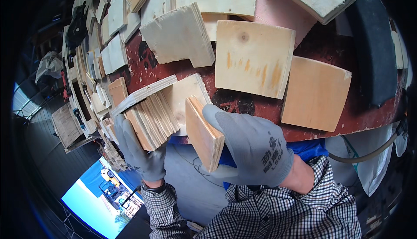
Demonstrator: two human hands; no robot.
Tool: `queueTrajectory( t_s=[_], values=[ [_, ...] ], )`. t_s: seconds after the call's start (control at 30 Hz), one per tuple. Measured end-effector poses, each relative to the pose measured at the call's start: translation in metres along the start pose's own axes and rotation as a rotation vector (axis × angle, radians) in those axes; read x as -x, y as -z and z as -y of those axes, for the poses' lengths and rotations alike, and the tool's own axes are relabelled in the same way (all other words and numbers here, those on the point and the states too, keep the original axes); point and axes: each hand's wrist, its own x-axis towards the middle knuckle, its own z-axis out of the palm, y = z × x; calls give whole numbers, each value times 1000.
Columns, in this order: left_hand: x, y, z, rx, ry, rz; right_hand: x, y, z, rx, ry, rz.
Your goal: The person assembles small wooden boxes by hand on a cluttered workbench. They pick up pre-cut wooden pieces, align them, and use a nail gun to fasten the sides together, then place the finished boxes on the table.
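Observation:
My left hand (148, 158), in a grey work glove, is closed around the near end of a stack of small plywood pieces (152, 119) standing on edge, layered sides up. A wider pale plywood board (143, 92) lies against the stack's far side. My right hand (258, 148), in the same kind of glove, grips a squarish plywood block (200, 132), tilted and apart from the stack. Its thumb presses on the upper edge; the other fingers are mostly hidden beneath. Behind both hands a pale plywood board (184, 93) rests at the red table's edge.
On the worn red table (332, 50) lie a knotted pale board (254, 59), an orange-tan board (317, 93) and a notched stack (178, 35). More plywood piles fill the far side. A black curved block (371, 50) sits at right, above a hose (369, 155).

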Motion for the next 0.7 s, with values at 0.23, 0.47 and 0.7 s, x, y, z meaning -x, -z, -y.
queueTrajectory(
  t_s=[0.23, 0.47, 0.7],
  values=[
    [5, -4, 6, -33, -48, -20, -6, -1, 5, 15, -40, -22],
    [3, -3, 2, -10, -19, -21, -9, 2, 6, -16, -115, 44],
    [5, -5, 5, 97, 98, -18, -14, 7, 14, 42, -82, 38]
  ],
)
